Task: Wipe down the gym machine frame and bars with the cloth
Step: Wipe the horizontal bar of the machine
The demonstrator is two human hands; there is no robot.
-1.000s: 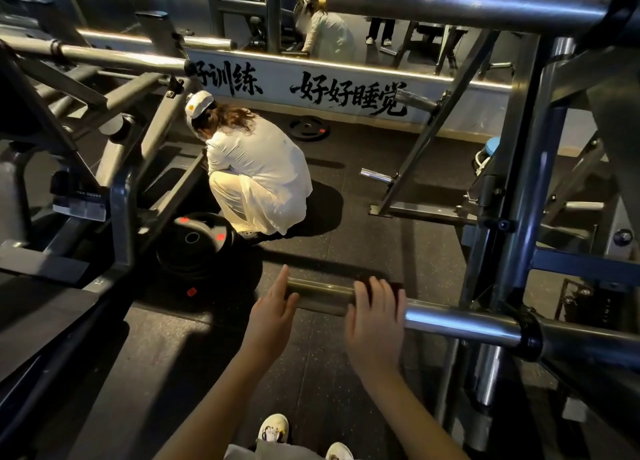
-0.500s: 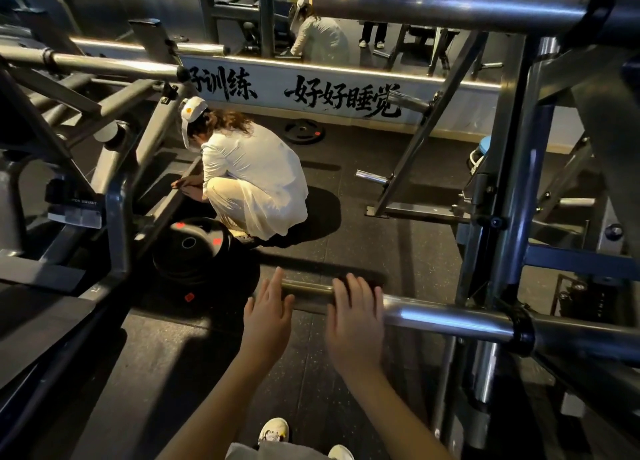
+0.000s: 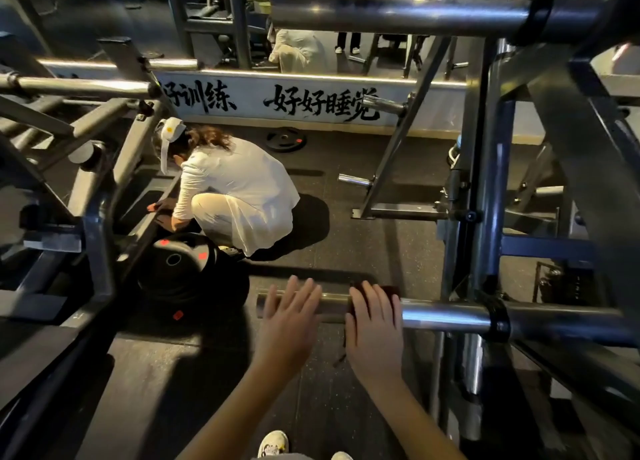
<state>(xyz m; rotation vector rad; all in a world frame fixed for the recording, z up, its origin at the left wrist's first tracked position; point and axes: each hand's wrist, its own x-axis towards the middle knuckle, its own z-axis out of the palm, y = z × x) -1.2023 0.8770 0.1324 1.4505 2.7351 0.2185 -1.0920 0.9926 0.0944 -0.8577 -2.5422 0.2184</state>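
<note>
Dark floor (image 3: 381,251) lies below the bar (image 3: 443,312). Left hand (image 3: 289,321) rests flat on it. Right hand (image 3: 374,331), fingers straight, hides most of the cloth (image 3: 392,291).

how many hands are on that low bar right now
2: left hand rests flat near the open end of the bar; right hand beside it presses a dark red cloth onto it.

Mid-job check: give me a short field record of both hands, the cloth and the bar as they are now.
left hand: fingers straight, resting on the bar near its free end
right hand: laid flat over the cloth, pressing it on the bar
cloth: dark red, mostly hidden under the right hand
bar: horizontal chrome, joined to the upright frame on the right
nearby: person in white crouching beyond the bar, beside a weight plate on the floor
</note>
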